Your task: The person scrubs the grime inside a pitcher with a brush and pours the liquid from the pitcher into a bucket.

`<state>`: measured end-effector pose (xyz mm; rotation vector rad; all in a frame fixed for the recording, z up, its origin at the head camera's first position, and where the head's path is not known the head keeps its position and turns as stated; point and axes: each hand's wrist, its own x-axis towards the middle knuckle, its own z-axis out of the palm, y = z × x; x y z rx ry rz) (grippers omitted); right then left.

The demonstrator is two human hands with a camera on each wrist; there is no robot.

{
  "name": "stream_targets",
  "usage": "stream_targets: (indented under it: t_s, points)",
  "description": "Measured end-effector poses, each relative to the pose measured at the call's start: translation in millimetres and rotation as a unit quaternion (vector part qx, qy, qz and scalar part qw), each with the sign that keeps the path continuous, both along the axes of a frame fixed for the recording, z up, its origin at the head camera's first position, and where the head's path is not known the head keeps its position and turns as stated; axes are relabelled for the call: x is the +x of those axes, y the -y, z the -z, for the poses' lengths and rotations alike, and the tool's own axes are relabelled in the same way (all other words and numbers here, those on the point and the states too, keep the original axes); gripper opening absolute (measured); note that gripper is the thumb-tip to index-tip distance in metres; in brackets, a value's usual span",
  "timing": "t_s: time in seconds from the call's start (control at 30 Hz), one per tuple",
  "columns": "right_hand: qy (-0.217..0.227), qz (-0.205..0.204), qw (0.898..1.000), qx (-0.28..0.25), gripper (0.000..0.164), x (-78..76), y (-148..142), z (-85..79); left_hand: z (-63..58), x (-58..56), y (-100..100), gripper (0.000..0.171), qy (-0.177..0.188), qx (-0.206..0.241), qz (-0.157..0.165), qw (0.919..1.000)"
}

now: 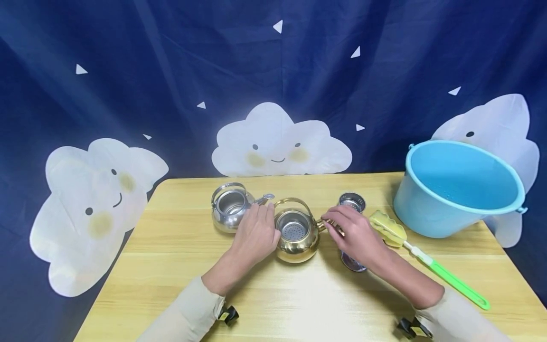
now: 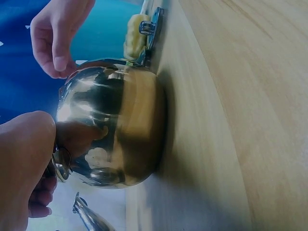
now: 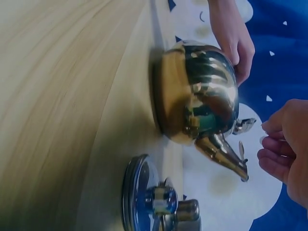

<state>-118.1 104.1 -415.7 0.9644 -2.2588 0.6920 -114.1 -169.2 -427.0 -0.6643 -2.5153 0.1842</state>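
A gold teapot [image 1: 297, 249] stands upright on the table, its arched handle raised and a perforated bottom visible through the uncovered mouth. My left hand [image 1: 255, 232] grips the handle's base at the pot's left side; in the left wrist view the thumb lies by the metal ring there. On the other side, my right hand [image 1: 354, 232] hovers at the spout [image 3: 224, 154], fingers loosely bent. A small raised flap shows at the spout tip, and the right wrist view has a gap between it and the fingertips. Behind the left hand sits a silver teapot [image 1: 228, 216], lidless.
A perforated metal cup [image 1: 352, 199] and a round lid with a knob [image 1: 353, 263] lie right of the gold teapot, partly behind my right hand. Farther right are a yellow sponge brush [image 1: 389, 228] with a green handle and a big blue bucket [image 1: 436, 213].
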Motion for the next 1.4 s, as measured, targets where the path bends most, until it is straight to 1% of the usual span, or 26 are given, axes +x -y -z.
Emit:
stream_targets:
  t_s: [0.33,0.57,0.73,0.93,1.17,1.4]
  points:
    - [-0.016,-0.035,0.999,0.012,0.021,3.1,15,0.3,0.8,0.5,0,0.054,0.007,0.005,-0.003,1.0000]
    - [-0.038,-0.061,0.997,0.020,0.019,3.3,24,-1.2,0.8,-0.1,0,0.054,0.004,0.003,0.000,1.0000]
    - [-0.052,-0.069,0.996,0.029,0.018,2.9,28,-2.8,0.7,-0.2,0,0.054,0.005,0.006,0.000,1.0000]
    - [-0.063,-0.091,0.993,0.048,0.018,3.6,36,-1.3,0.6,-0.3,1,0.055,0.010,0.007,0.001,0.9999]
    - [-0.059,-0.126,0.987,0.080,0.015,4.0,45,2.7,0.9,-0.8,0,0.055,0.000,0.007,0.005,1.0000]
    - [-0.065,-0.134,0.982,0.119,0.019,3.9,49,3.6,0.5,-0.7,1,0.054,-0.005,0.006,0.005,1.0000]
